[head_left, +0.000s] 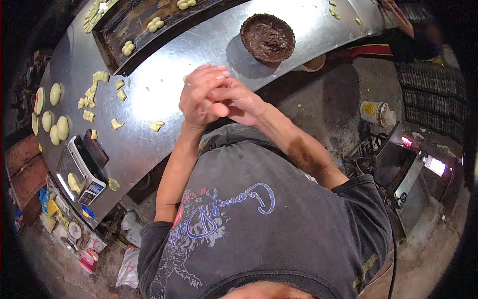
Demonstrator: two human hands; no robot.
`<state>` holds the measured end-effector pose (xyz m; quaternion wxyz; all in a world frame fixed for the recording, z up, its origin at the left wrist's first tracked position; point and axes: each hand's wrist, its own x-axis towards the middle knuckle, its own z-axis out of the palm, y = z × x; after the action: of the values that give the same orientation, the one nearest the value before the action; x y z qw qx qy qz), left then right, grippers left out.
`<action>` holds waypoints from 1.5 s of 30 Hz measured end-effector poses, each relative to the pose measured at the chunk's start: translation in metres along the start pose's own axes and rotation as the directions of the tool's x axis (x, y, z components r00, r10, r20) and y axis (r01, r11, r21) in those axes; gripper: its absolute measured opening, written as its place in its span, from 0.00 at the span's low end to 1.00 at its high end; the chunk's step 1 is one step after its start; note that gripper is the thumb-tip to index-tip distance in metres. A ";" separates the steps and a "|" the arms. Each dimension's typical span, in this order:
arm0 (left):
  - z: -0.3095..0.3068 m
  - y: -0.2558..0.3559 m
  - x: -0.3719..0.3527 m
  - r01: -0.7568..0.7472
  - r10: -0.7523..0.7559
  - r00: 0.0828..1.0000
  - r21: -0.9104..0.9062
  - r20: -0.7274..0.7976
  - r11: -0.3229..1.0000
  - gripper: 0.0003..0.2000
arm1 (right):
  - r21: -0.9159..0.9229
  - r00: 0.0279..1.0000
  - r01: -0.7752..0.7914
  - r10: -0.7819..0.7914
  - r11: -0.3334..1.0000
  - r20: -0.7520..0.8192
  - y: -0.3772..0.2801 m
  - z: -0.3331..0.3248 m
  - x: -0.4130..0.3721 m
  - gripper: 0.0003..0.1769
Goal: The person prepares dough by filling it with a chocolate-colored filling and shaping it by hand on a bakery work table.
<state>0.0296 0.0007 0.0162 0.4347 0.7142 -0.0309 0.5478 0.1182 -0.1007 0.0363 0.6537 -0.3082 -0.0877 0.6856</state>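
Observation:
My left hand (200,97) and my right hand (240,101) are pressed together over the front edge of the metal table (164,94). The fingers are curled and overlap, and whatever lies between the palms is hidden. A small pale bit shows at the outer edge of my left hand. Cut dough pieces (157,126) lie on the metal to the left of my hands. Beyond my right hand stands a round bowl (268,40) with a dark, crusted inside.
A dark tray (169,37) holds clustered dough balls. At the left are larger dough balls (62,128) and a scale (79,172) with dough on it. Another person's arm (400,19) reaches in at the top right. A bucket (372,112) stands on the floor.

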 end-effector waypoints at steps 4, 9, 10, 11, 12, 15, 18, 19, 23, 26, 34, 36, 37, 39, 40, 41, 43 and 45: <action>0.031 -0.019 -0.017 0.138 -0.174 0.966 0.186 0.191 0.973 0.32 | -0.189 0.996 -0.073 0.064 0.979 -0.055 -0.042 -0.041 -0.009 0.16; 0.042 -0.029 -0.049 0.643 -0.751 0.569 0.389 0.334 0.660 0.34 | -0.850 0.938 -0.053 -0.267 0.524 -0.223 -0.094 -0.151 0.015 0.18; 0.037 -0.032 -0.055 0.765 -0.850 0.360 0.401 0.384 0.505 0.33 | -0.905 0.917 -0.095 -0.318 0.414 -0.242 -0.093 -0.176 0.023 0.19; 0.035 -0.032 -0.054 0.818 -0.886 0.281 0.392 0.368 0.422 0.26 | -0.942 0.893 -0.142 -0.371 0.303 -0.254 -0.090 -0.198 0.031 0.20; 0.032 -0.032 -0.055 0.792 -0.882 0.324 0.411 0.342 0.451 0.25 | -0.963 0.868 -0.191 -0.425 0.187 -0.255 -0.092 -0.204 0.037 0.21; 0.027 -0.032 -0.060 0.780 -0.884 0.400 0.416 0.243 0.468 0.22 | -0.951 0.880 -0.308 -0.388 -0.030 -0.273 -0.077 -0.211 0.057 0.23; 0.027 -0.032 -0.057 0.894 -0.928 0.357 0.250 0.107 0.373 0.20 | -0.896 0.859 -0.269 -0.332 0.354 -0.389 -0.089 -0.206 0.065 0.24; 0.027 -0.034 -0.052 0.924 -0.940 0.333 0.172 0.074 0.341 0.20 | -0.794 0.851 -0.258 -0.261 0.550 -0.457 -0.102 -0.196 0.067 0.24; 0.033 -0.031 -0.020 0.930 -0.929 0.368 -0.019 0.027 0.368 0.18 | -0.299 0.988 -0.057 0.011 0.952 -0.155 -0.115 -0.151 0.062 0.25; 0.034 -0.022 -0.001 0.875 -0.876 0.482 0.072 -0.024 0.479 0.17 | -0.026 0.993 -0.017 0.020 1.000 0.113 -0.101 -0.091 0.052 0.26; -0.025 0.023 0.008 0.765 -0.747 0.534 -0.149 -0.396 0.626 0.18 | -0.177 0.968 0.248 -0.236 0.952 0.088 -0.024 0.013 0.061 0.24; -0.040 0.038 0.010 0.767 -0.752 0.521 -0.166 -0.403 0.620 0.18 | -0.329 0.952 0.304 -0.279 0.894 0.122 -0.016 0.030 0.062 0.23; -0.050 0.043 0.006 0.761 -0.753 0.533 -0.172 -0.386 0.626 0.18 | -0.411 0.940 0.338 -0.323 0.847 0.109 -0.011 0.045 0.062 0.18; -0.072 0.051 -0.002 0.748 -0.753 0.558 -0.183 -0.349 0.638 0.19 | -0.505 0.968 0.251 -0.209 0.826 0.141 -0.005 0.049 0.065 0.16; -0.081 0.057 -0.005 0.736 -0.741 0.582 -0.168 -0.336 0.655 0.17 | -0.550 0.977 0.209 -0.150 0.808 0.150 -0.004 0.051 0.066 0.15; -0.089 0.064 -0.007 0.725 -0.728 0.606 -0.154 -0.320 0.671 0.16 | -0.554 0.983 0.163 -0.088 0.817 0.160 -0.002 0.055 0.068 0.15; -0.107 0.073 -0.016 0.682 -0.653 0.697 -0.007 -0.295 0.731 0.14 | -0.591 0.987 0.153 -0.092 0.792 0.132 0.003 0.061 0.073 0.14; -0.126 0.075 -0.027 0.573 -0.522 0.817 0.253 -0.242 0.780 0.11 | -0.633 0.985 0.174 -0.126 0.754 0.121 0.011 0.074 0.073 0.14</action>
<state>-0.1151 0.0249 0.0412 0.4570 0.7058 0.3008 0.4500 0.0727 -0.0119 0.0668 0.5585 -0.4804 -0.3640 0.5700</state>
